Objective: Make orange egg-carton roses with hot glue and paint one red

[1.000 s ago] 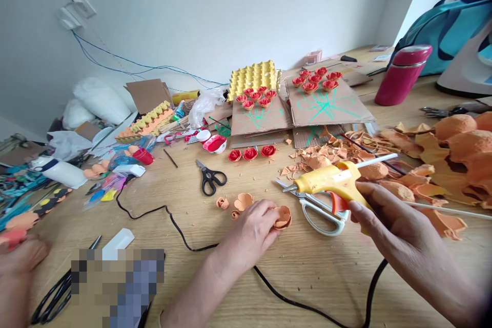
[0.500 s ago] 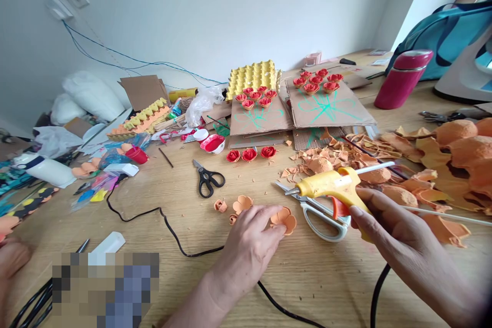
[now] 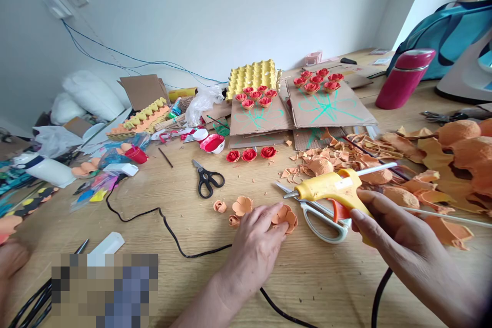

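Gripping yellow glue gun [image 3: 326, 188]: R hand [image 3: 402, 238], gun aimed L. L hand [image 3: 257, 246]: fingers part-curled at L edge of orange flower [image 3: 285, 215]; can't tell if gripped. Flower on tbl [image 3: 146, 236], btwn L hand & white-handled scissors [image 3: 321, 209]. Beyond: orange bud [image 3: 220, 206], blk scissors [image 3: 209, 183], 3 red flowers [image 3: 249, 155].

My gun [image 3: 326, 188] is smooth yellow plastic with a metal nozzle [image 3: 291, 195]; left of it, matt, pulpy flowers [image 3: 242, 206]; beyond it, matt cardboard [image 3: 326, 110]; under it, smooth wood-grained table [image 3: 203, 282].
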A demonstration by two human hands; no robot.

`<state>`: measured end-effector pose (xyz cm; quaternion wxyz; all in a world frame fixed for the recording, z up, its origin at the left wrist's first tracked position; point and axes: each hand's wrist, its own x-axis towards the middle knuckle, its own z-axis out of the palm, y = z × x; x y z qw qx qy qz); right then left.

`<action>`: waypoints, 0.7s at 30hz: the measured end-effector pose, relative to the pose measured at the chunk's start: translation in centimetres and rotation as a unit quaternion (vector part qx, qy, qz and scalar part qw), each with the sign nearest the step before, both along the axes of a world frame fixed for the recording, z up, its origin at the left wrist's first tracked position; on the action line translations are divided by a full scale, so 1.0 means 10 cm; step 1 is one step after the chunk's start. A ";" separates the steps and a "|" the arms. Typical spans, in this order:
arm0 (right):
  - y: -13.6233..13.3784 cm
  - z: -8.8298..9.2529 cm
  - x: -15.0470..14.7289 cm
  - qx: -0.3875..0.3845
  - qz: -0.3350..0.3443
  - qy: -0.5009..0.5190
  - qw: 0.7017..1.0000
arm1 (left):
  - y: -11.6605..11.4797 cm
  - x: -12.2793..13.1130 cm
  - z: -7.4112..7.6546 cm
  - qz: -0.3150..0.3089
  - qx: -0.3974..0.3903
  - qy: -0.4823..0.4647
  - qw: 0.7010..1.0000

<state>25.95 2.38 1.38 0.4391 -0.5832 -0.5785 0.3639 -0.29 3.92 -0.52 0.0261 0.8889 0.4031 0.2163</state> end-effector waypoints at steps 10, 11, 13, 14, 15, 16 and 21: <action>0.00 0.01 0.02 -0.047 0.005 0.012 0.999 | -0.03 -0.03 -0.09 0.005 -0.042 -0.118 0.992; 0.00 0.01 0.03 -0.056 0.010 0.015 0.998 | -0.03 -0.04 -0.08 0.005 -0.042 -0.122 0.992; -0.01 0.01 0.03 -0.069 0.015 0.020 0.997 | -0.03 -0.06 -0.05 0.004 -0.038 -0.114 0.993; -0.01 0.01 0.03 -0.072 0.013 0.023 0.997 | -0.03 -0.06 -0.04 0.005 -0.034 -0.108 0.994; -0.01 0.00 0.04 -0.075 0.012 0.027 0.997 | -0.03 -0.07 -0.03 0.005 -0.029 -0.106 0.994; -0.01 -0.01 0.04 -0.079 0.011 0.033 0.996 | -0.03 -0.07 -0.02 0.004 -0.024 -0.109 0.994; 0.00 -0.06 0.07 -0.097 0.052 0.046 0.993 | -0.01 -0.06 -0.03 -0.010 -0.017 -0.219 0.976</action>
